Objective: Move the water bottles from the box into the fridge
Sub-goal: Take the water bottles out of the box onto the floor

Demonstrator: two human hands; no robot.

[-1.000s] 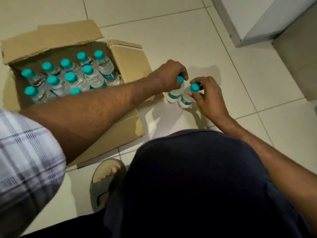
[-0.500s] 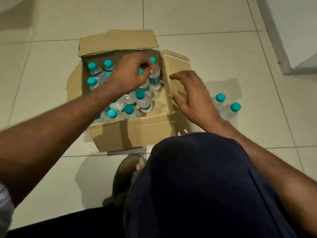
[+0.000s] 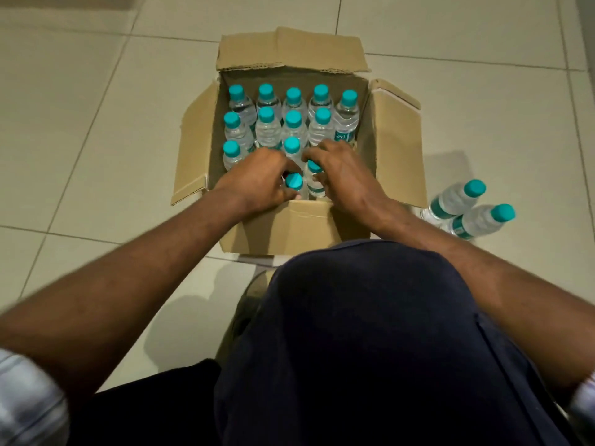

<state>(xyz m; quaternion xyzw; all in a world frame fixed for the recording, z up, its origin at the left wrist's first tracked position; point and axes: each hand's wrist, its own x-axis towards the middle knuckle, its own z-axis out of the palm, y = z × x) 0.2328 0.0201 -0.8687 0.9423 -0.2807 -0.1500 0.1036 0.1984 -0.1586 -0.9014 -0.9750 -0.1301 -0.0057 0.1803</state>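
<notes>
Open box [image 3: 396, 149] on tiled floor [image 3: 96, 130]. Left hand [image 3: 257, 179] grips front bottle [image 3: 293, 181]; right hand [image 3: 344, 176] grips adjacent bottle [image 3: 315, 187].

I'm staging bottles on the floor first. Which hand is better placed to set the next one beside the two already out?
Right. The right hand grips a bottle on the side of the box nearest the floor bottles; the left hand sits farther away.
</notes>
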